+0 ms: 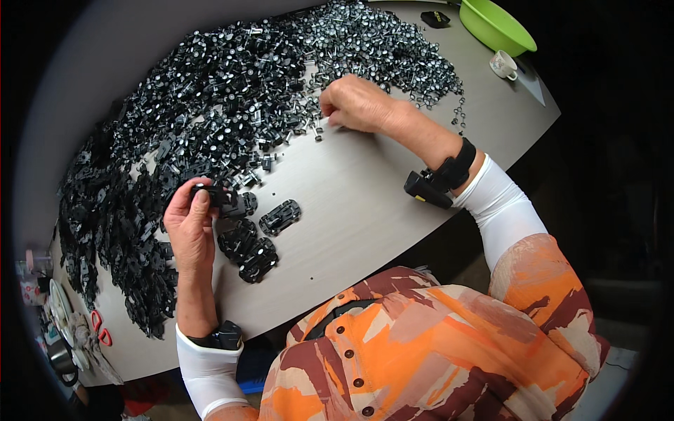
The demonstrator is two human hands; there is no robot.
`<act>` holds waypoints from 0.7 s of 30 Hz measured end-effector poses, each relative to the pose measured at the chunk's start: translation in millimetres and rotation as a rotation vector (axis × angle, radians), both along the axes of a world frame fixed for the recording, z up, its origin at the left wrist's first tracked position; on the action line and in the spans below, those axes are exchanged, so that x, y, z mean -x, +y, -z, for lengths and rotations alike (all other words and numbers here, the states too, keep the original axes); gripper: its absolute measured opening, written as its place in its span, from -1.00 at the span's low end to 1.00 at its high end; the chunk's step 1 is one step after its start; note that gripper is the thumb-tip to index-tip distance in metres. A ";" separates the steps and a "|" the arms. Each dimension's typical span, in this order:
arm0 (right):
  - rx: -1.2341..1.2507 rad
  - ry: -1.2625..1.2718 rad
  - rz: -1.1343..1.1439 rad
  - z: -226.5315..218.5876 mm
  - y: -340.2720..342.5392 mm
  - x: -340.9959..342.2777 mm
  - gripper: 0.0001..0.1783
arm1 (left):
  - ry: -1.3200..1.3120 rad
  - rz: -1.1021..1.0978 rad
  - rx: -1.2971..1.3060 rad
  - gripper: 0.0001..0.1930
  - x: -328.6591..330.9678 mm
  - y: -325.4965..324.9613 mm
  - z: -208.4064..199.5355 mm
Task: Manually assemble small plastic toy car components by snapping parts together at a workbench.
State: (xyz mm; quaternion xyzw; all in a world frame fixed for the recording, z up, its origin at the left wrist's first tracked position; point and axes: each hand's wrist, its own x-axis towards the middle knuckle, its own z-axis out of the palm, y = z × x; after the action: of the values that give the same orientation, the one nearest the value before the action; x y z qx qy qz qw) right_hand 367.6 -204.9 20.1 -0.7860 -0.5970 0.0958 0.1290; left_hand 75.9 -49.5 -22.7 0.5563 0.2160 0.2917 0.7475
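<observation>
My left hand [192, 231] is closed on a black toy car chassis [223, 199], pinched between thumb and fingers above the table. Beside and below it lie several chassis fitted with wheels [280, 217], some of them touching. My right hand [359, 104] reaches to the near edge of a large heap of small wheels on metal axles [242, 77]. Its fingers are curled together, and anything between them is hidden. One loose axle [317, 132] rests just left of these fingers. Bare black chassis [133, 256] form another heap at the left, beyond my left hand.
Small silvery rings or wheels [382, 52] spread across the far side. At the far right are a green basin [500, 31], a patterned cup [503, 65] and a small black item [435, 19]. Red scissor-like handles [100, 328] lie at the near left, beside dishes and cloth.
</observation>
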 end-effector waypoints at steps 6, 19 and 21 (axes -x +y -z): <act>-0.096 -0.023 -0.086 14.5 2.7 16.5 -0.85 | -0.083 -0.037 0.131 -0.78 -4.2 -5.7 -4.6; -0.580 0.257 -0.380 -7.1 32.2 82.6 -0.78 | -0.075 0.007 0.410 -0.83 -4.0 -5.8 -5.2; -0.606 0.250 -0.435 -7.6 41.6 103.7 -0.63 | -0.069 0.011 0.399 -0.83 -4.5 -5.0 -4.8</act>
State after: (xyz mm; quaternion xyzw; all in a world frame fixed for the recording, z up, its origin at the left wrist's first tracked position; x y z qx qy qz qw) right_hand 263.9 -163.3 27.7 -0.5497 -0.7305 0.0351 0.4037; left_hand 80.4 -54.4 -17.9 0.3881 0.2411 0.2580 0.8513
